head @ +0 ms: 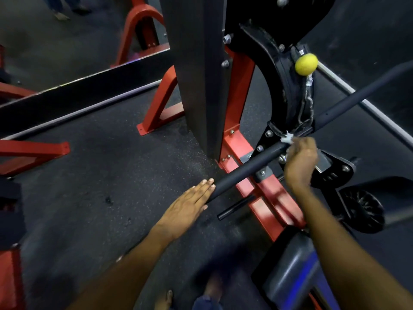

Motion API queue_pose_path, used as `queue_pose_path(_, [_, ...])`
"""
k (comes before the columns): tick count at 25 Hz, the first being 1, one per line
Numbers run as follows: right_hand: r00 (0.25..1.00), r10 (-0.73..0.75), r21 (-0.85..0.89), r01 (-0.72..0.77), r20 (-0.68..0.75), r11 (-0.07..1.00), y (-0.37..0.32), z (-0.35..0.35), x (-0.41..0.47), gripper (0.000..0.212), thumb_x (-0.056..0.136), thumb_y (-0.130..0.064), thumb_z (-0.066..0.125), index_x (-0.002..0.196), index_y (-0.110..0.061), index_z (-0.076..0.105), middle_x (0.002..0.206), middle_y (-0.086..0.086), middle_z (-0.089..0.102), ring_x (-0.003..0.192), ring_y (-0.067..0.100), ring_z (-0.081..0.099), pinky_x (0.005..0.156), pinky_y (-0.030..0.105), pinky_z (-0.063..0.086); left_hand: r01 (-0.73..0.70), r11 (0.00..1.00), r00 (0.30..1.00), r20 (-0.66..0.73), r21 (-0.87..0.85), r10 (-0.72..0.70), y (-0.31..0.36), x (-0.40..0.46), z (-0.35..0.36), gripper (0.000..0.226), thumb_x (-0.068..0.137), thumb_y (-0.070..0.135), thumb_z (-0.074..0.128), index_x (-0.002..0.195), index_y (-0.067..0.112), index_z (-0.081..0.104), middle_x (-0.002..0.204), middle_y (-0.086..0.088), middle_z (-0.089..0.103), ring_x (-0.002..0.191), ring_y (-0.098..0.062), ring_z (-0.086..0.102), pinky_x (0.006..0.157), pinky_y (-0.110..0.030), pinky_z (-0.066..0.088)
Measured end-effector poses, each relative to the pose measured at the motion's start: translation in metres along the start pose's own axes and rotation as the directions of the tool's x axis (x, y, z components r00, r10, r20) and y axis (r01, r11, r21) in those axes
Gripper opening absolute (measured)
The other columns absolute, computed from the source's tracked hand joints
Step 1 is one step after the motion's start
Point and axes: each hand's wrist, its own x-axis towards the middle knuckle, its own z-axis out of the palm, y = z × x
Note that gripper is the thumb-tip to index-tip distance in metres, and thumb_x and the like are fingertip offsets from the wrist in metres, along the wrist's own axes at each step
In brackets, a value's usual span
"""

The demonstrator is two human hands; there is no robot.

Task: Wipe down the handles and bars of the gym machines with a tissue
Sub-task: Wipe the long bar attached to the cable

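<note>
The right hand (300, 161) pinches a thin, tearable tissue (287, 138) against the stiff bar (245, 168). At eight o'clock, the flat, spread left hand (190, 206) steadies its end.

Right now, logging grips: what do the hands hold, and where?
Right hand grips a tissue against the black bar, near its middle. Left hand holds nothing; its straight fingers touch the bar's end.

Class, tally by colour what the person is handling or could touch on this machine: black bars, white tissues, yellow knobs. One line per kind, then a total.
Black bars: 1, the long bar under both hands
White tissues: 1, the tissue gripped by the right hand
Yellow knobs: 1, the yellow knob
Total: 3
</note>
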Motion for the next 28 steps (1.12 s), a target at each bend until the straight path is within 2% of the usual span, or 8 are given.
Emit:
queue_pose_path(5, [0.751, -0.529, -0.046, 0.591, 0.396, 0.805, 0.006, 0.006, -0.085, 0.020, 0.096, -0.009, 0.045, 0.104, -0.005, 0.063, 0.089, 0.003, 0.056, 0.085, 0.011, 0.055, 0.076, 0.016, 0.042, 0.009, 0.999, 1.000, 0.011, -0.032, -0.009, 0.000, -0.001, 0.002, 0.057, 0.096, 0.028, 0.030, 0.149, 0.009, 0.022, 0.156, -0.001, 0.023, 0.143, -0.011, 0.018, 0.114, -0.032, 0.027])
queue_pose_path(10, [0.998, -0.059, -0.083, 0.062, 0.038, 0.995, 0.001, -0.018, 0.004, 0.025, 0.091, 0.001, 0.040, 0.096, -0.001, 0.064, 0.081, 0.000, 0.049, 0.080, 0.004, 0.057, 0.071, 0.011, 0.033, 0.010, 1.000, 1.000, 0.009, -0.025, -0.010, 0.002, 0.001, 0.001, 0.056, 0.094, 0.027, 0.032, 0.147, 0.008, 0.027, 0.153, -0.005, 0.034, 0.141, -0.014, 0.024, 0.111, -0.037, 0.029])
queue_pose_path(12, [0.977, -0.132, -0.096, 0.150, 0.166, 0.984, -0.005, -0.003, -0.022, 0.024, 0.091, 0.002, 0.039, 0.097, 0.008, 0.062, 0.075, -0.007, 0.049, 0.072, -0.013, 0.054, 0.070, 0.008, 0.039, 0.013, 1.000, 1.000, 0.011, -0.018, -0.013, 0.002, 0.001, 0.000, 0.056, 0.094, 0.027, 0.033, 0.146, 0.008, 0.028, 0.152, -0.006, 0.035, 0.140, -0.015, 0.028, 0.111, -0.036, 0.029])
queue_pose_path(17, [0.475, -0.720, -0.011, 0.838, 0.507, 0.545, -0.001, 0.009, -0.077, 0.029, 0.089, -0.012, 0.043, 0.094, 0.004, 0.066, 0.097, 0.011, 0.061, 0.086, 0.025, 0.055, 0.081, 0.033, 0.047, 0.016, 0.998, 1.000, 0.027, -0.057, -0.014, 0.002, -0.001, 0.000, 0.062, 0.094, 0.021, 0.050, 0.148, 0.009, 0.023, 0.155, -0.005, 0.028, 0.142, -0.016, 0.026, 0.112, -0.038, 0.028])
queue_pose_path(22, [0.883, -0.331, -0.299, 0.432, 0.334, 0.851, 0.004, -0.001, 0.017, 0.013, 0.070, 0.005, 0.051, 0.071, 0.003, 0.063, 0.078, 0.016, 0.059, 0.077, 0.033, 0.056, 0.068, 0.036, 0.040, 0.030, 0.998, 0.999, 0.025, -0.047, -0.029, 0.004, -0.002, 0.002, 0.056, 0.096, 0.023, 0.043, 0.147, 0.008, 0.026, 0.154, -0.005, 0.031, 0.141, -0.016, 0.027, 0.112, -0.037, 0.028])
queue_pose_path(24, [0.752, -0.351, -0.212, 0.538, 0.558, 0.816, -0.010, 0.028, -0.025, 0.015, 0.071, 0.007, 0.052, 0.077, 0.003, 0.065, 0.083, 0.020, 0.059, 0.085, 0.037, 0.059, 0.071, 0.037, 0.045, 0.046, 0.996, 0.997, 0.061, -0.081, -0.041, 0.003, -0.004, 0.002, 0.061, 0.094, 0.021, 0.048, 0.149, 0.009, 0.023, 0.156, -0.003, 0.025, 0.142, -0.015, 0.024, 0.112, -0.038, 0.027])
queue_pose_path(27, [0.307, -0.495, 0.001, 0.849, 0.813, 0.529, -0.019, 0.036, -0.060, 0.021, 0.076, -0.002, 0.051, 0.092, -0.005, 0.066, 0.093, 0.009, 0.055, 0.093, 0.026, 0.055, 0.074, 0.036, 0.048, 0.057, 0.988, 0.993, 0.107, -0.142, -0.042, 0.004, -0.001, -0.001, 0.066, 0.099, 0.019, 0.048, 0.151, 0.013, 0.008, 0.158, 0.003, 0.008, 0.146, -0.012, 0.010, 0.118, -0.033, 0.013])
queue_pose_path(28, [0.355, -0.487, -0.072, 0.858, 0.798, 0.509, -0.013, 0.030, -0.036, 0.020, 0.077, -0.003, 0.051, 0.093, -0.005, 0.064, 0.093, 0.009, 0.053, 0.090, 0.024, 0.056, 0.073, 0.035, 0.048, 0.068, 0.984, 0.990, 0.133, -0.162, -0.046, 0.005, -0.001, -0.003, 0.065, 0.100, 0.018, 0.047, 0.150, 0.014, 0.005, 0.157, 0.006, 0.003, 0.146, -0.010, 0.006, 0.118, -0.029, 0.007])
